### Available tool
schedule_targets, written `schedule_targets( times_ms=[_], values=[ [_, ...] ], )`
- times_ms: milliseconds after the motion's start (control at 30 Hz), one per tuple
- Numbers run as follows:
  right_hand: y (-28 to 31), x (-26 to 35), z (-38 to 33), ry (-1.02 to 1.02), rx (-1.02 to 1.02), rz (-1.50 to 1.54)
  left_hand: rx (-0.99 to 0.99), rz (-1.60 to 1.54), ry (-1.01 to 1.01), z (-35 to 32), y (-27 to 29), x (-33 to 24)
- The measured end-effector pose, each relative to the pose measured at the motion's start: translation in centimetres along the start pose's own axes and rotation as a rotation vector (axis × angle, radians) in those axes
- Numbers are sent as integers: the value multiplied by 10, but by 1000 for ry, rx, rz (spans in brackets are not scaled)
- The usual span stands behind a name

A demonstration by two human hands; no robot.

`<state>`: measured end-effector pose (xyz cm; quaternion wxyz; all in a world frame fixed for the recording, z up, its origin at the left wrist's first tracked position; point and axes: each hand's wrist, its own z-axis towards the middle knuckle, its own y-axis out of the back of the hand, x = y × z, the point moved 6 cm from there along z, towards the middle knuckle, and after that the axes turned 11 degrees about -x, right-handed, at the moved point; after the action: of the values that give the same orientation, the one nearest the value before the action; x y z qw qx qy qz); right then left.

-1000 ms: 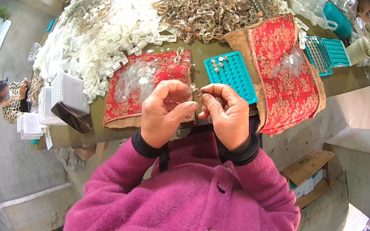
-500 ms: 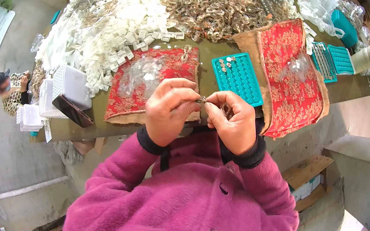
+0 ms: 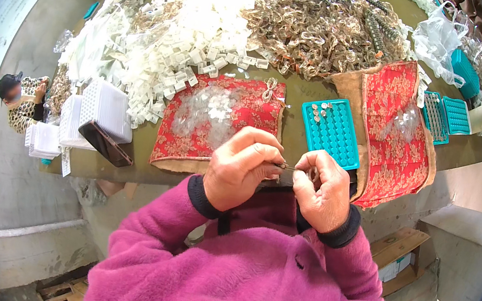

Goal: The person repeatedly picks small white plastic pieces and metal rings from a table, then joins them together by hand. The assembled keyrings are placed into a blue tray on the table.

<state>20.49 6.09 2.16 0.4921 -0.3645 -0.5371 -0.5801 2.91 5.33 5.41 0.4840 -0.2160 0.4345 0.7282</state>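
Small thin piece: a dark, slim item [image 3: 286, 167] spans the gap between the two hands, above the table's near edge; its exact form is too small to tell.
Left hand: thumb and fingertips pinch one end, the other fingers curled [image 3: 240, 168].
Right hand: thumb and forefinger grip the opposite end [image 3: 325, 193]; whatever else lies in the curl of the fingers cannot be made out.
Likely handling: probably very light, fairly stiff and easy to drop; it may bend if twisted hard.
Where to hold: best at the ends, with fingertips only, leaving the middle free.
Teal tray: just beyond the right hand, rows of hollows [image 3: 340, 140], a few small round pieces [image 3: 323, 108] at its far left corner.
Red patterned cloths: one on the left [image 3: 259, 107] under clear bits, one on the right [image 3: 390, 103].
Farther back: heaped white pieces [image 3: 203, 24] and brownish loops [image 3: 311, 35].
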Motion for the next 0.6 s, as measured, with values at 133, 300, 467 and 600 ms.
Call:
schedule_targets(
  times_ms=[133, 300, 467, 600],
  values=[
    [-13, -7, 2, -183, 36, 419, 69, -158, 174, 7, 4, 19],
    [-10, -7, 10, -88, -37, 361, 166, -364, 296, 15, 2, 36],
    [-10, -16, 9, -173, -142, 419, -68, 304, 5, 81, 26, 82],
    [-16, -13, 5, -88, -62, 384, 149, 655, -220, 121, 3, 137]
  ],
)
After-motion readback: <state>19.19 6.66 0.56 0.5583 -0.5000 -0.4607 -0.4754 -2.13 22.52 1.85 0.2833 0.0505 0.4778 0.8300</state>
